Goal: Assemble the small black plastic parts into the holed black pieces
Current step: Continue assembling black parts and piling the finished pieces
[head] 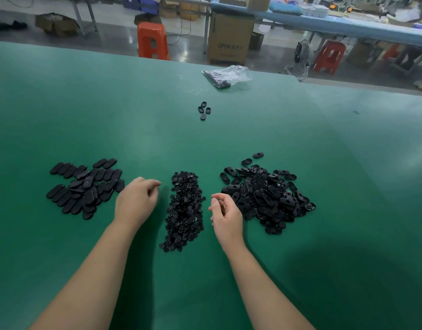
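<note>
You can read very little here. The one piece of print stands on the front of the big cardboard box on the floor beyond the far edge of your green table: dark block letters that look like "QTOR", though the first letters are soft and you cannot be sure of them. A few more marks follow on the same line, too blurred to make out. A green stripe runs down the box's left edge, with no words on it that you can read. No other text, number or sign can be read.
</note>
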The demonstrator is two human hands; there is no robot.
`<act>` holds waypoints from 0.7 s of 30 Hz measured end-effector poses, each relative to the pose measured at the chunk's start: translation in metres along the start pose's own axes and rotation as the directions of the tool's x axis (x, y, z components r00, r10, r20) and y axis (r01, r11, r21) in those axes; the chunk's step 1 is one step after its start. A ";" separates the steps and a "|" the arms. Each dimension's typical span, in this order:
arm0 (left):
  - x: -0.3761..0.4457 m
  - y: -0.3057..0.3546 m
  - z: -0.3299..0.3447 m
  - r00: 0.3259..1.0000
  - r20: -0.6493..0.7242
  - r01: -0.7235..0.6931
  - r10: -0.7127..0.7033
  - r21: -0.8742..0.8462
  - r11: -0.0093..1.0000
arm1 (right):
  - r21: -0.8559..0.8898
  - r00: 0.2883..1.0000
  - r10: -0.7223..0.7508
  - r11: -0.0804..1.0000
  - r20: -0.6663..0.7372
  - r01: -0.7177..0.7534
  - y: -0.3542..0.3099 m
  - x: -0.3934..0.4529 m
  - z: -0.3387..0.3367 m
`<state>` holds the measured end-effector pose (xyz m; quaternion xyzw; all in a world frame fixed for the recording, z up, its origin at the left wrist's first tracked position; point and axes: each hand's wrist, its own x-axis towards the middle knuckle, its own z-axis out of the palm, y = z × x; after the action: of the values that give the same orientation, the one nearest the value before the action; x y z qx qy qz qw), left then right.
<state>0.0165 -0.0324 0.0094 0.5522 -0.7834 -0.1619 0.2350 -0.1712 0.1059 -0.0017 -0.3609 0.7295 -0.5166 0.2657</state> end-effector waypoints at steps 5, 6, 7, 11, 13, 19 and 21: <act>-0.014 0.011 0.021 0.998 0.051 -0.044 0.047 -0.055 0.998 | -0.008 1.000 0.001 1.000 -0.002 -0.001 0.001 0.001 0.001; -0.016 0.012 0.024 0.997 0.041 -0.058 0.061 -0.055 0.997 | -0.010 1.000 0.003 1.000 -0.001 -0.003 0.002 0.001 0.001; -0.018 0.011 0.025 0.997 0.029 -0.070 0.072 -0.059 0.996 | -0.012 1.000 0.005 1.000 0.001 -0.005 0.002 0.001 0.001; -0.022 0.007 0.029 0.997 0.009 -0.078 0.080 -0.098 0.992 | -0.014 1.000 0.007 1.000 0.027 -0.006 0.004 0.001 0.003; -0.022 0.006 0.030 0.998 -0.013 -0.063 0.062 -0.101 0.993 | -0.032 0.999 -0.011 0.999 0.038 0.012 0.006 0.001 0.003; -0.022 0.005 0.031 0.999 -0.046 -0.023 0.019 -0.085 0.996 | -0.169 0.994 -0.046 0.984 0.102 0.063 0.007 0.000 0.005; -0.021 0.006 0.031 0.999 -0.040 -0.026 0.022 -0.080 0.996 | -0.232 0.991 -0.064 0.968 0.122 0.091 0.006 -0.001 0.006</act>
<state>0.0009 -0.0112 -0.0172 0.5358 -0.7781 -0.1798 0.2742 -0.1679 0.1048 -0.0091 -0.4470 0.7552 -0.4143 0.2413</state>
